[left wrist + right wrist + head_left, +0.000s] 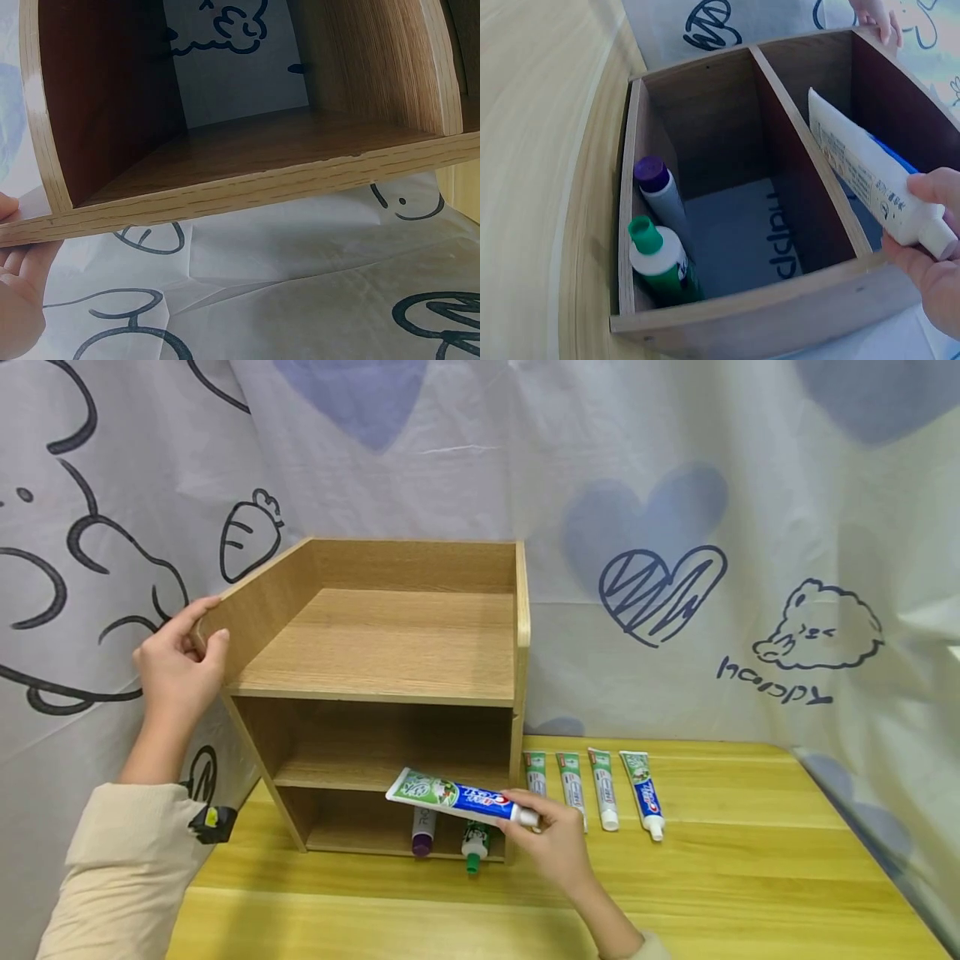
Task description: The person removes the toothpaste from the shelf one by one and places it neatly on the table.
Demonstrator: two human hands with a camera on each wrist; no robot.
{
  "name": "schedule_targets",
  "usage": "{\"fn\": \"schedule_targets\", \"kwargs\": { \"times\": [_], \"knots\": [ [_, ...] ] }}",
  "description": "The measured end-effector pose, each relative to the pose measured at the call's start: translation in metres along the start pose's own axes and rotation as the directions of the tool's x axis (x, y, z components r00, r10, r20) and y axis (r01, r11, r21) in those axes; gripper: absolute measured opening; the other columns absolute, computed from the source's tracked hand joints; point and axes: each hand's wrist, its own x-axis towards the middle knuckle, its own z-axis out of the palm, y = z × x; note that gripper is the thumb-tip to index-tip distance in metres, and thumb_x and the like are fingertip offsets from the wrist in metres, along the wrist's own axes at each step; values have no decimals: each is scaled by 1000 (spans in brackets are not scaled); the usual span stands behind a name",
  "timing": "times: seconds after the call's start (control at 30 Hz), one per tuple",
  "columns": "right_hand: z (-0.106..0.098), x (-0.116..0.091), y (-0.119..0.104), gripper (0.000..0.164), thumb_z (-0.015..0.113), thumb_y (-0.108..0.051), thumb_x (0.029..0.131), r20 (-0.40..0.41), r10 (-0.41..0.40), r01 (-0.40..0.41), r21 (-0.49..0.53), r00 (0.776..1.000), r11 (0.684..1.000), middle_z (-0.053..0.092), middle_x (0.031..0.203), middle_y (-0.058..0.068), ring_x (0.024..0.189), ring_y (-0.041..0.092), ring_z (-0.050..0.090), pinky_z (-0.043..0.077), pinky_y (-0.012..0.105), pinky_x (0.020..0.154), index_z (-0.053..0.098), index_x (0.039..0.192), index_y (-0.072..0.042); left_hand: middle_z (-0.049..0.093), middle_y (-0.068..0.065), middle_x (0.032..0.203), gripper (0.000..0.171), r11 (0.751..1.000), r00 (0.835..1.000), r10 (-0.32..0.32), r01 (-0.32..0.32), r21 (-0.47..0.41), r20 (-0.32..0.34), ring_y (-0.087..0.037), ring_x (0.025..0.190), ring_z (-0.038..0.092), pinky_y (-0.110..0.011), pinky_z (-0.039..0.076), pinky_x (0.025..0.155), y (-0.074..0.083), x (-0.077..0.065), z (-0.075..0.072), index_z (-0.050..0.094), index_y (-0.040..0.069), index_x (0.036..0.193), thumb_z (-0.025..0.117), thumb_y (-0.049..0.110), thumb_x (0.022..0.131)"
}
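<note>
My left hand [180, 660] grips the upper left side panel of a wooden shelf unit [375, 698], thumb on one face and fingers on the other. With my right hand [555, 847] I pinch a blue, green and white toothpaste tube [450, 795] near its white cap. The tube's flat end points left, in front of the middle board; the right wrist view has its printed white back [859, 169] at the upper compartment's opening. On the lowest level lie a purple-capped tube [664, 196] and a green-capped tube [664, 262], caps facing out.
Right of the shelf unit, several toothpaste tubes [603, 789] lie in a row on the yellow wooden table [735, 860], including a blue and green one [643, 795]. A patterned cloth [675, 460] hangs close behind and at the left.
</note>
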Motion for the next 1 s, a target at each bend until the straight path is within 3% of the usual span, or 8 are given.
{"fn": "schedule_targets", "kwargs": {
  "times": [0.13,0.43,1.0],
  "knots": [
    [-8,1,4,27,73,5,71,32,-20,20,1,999,1000,67,96,25,81,6,65,55,24,59,68,97,9,31,26,47,35,1000,1000,-6,6,1,2,11,40,26,-9,22,41,1,0,0,68,7,111,58,-3,79],
    [-26,0,9,29,71,3,73,124,40,-45,36,991,998,64,104,28,91,-3,62,56,25,65,65,100,11,31,26,46,35,1000,1000,-3,3,-10,9,12,39,26,-9,22,40,0,0,1,67,6,111,58,-3,79],
    [-52,-5,11,30,72,0,74,156,135,-136,-4,979,991,64,105,28,85,-2,63,55,24,61,66,102,10,31,27,45,35,1000,1000,2,-2,1,12,12,38,26,-10,21,39,-2,1,0,67,7,112,58,-3,79]
  ]
}}
